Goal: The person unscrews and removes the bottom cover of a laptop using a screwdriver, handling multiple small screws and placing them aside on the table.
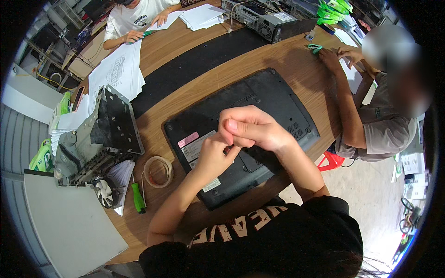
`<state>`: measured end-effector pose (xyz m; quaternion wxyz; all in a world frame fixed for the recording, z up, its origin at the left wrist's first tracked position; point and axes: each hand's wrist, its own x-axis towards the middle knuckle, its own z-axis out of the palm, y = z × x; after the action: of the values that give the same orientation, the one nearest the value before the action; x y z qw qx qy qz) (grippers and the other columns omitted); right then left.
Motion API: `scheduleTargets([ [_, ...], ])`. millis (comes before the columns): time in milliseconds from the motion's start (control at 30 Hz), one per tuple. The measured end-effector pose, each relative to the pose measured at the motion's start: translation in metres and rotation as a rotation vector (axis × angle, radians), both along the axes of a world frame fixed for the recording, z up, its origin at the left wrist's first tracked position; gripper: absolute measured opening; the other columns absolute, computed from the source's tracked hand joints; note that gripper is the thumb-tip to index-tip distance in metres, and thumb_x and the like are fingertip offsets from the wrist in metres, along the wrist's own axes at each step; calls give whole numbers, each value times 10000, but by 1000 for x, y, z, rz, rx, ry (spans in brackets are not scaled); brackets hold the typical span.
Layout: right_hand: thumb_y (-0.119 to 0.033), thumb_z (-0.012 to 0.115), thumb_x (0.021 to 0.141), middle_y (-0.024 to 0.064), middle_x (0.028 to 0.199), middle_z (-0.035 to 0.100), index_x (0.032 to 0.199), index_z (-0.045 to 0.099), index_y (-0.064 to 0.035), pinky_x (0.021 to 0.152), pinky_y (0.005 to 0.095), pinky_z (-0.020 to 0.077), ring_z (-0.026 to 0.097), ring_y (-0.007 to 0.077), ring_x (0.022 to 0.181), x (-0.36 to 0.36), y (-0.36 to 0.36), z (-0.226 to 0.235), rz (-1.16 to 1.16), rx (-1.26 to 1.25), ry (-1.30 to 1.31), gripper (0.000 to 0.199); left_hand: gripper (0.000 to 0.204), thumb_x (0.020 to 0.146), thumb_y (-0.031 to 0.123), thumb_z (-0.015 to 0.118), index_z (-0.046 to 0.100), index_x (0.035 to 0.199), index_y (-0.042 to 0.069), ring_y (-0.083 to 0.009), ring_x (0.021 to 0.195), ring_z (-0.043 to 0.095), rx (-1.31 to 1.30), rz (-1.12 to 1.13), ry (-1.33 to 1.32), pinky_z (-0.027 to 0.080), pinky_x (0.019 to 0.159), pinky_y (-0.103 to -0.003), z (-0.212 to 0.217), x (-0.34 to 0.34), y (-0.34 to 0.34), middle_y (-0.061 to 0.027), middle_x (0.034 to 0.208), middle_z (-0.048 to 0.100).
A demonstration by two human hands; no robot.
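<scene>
A black laptop [222, 102] lies upside down on the wooden table, its bottom cover facing up with stickers and vent slots. Above it my two hands meet. My right hand [255, 127] is closed, thumb laid over its curled fingers, and wraps round the fingertips of my left hand [215, 153]. The left fingers are bent and partly hidden inside the right hand. Whether a small object sits between them cannot be made out. Left of the laptop are a roll of tape [158, 172] and a green-handled screwdriver [138, 198].
An opened metal device chassis [99, 139] and a small fan [106, 192] stand at left, near a white panel [65, 222]. Across the table a person handles papers [116, 69]; another works at right. A computer case [273, 23] stands at the far edge.
</scene>
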<state>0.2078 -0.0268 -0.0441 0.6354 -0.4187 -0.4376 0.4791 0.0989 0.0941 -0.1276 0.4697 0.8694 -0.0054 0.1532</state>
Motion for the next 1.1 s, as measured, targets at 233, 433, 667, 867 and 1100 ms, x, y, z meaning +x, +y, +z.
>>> scheduleTargets([
  [233, -301, 455, 1024, -14, 578, 430, 879, 567, -29, 478, 247, 336, 385, 64, 493, 23, 5, 0, 137, 15, -57, 328, 108, 890, 52, 600, 680, 958, 29, -286, 774, 683, -96, -126, -203, 524, 702, -372, 16, 4, 1, -124, 848, 703],
  [433, -298, 769, 783, 78, 718, 531, 780, 563, -33, 551, 318, 437, 564, 222, 631, 9, -11, 26, -693, 41, -1226, 336, 100, 878, 26, 594, 668, 944, 8, -287, 791, 691, -16, -66, -143, 529, 696, -360, 15, 4, 3, -123, 874, 712],
  [667, -82, 668, 754, 120, 773, 541, 883, 570, -17, 639, 403, 497, 597, 308, 753, -10, -13, 31, -616, 136, -1475, 174, 88, 797, 51, 722, 707, 879, 21, -283, 697, 680, -35, 34, -202, 517, 598, -332, 10, 2, 2, -140, 810, 698],
  [867, -43, 679, 758, 124, 862, 601, 1035, 588, -30, 676, 402, 509, 630, 329, 808, -2, -20, 49, -400, 155, -1265, 292, 120, 782, 72, 746, 699, 880, 22, -274, 681, 677, 48, 73, -298, 526, 610, -328, 7, 0, 3, -126, 791, 692],
  [1100, -103, 667, 757, 118, 805, 632, 856, 569, -42, 620, 418, 504, 657, 328, 758, -6, -22, 42, -532, -100, -1525, 153, 241, 753, 131, 788, 595, 741, -12, -217, 607, 668, 75, 99, -219, 526, 565, -302, 12, 10, -3, -103, 678, 638],
])
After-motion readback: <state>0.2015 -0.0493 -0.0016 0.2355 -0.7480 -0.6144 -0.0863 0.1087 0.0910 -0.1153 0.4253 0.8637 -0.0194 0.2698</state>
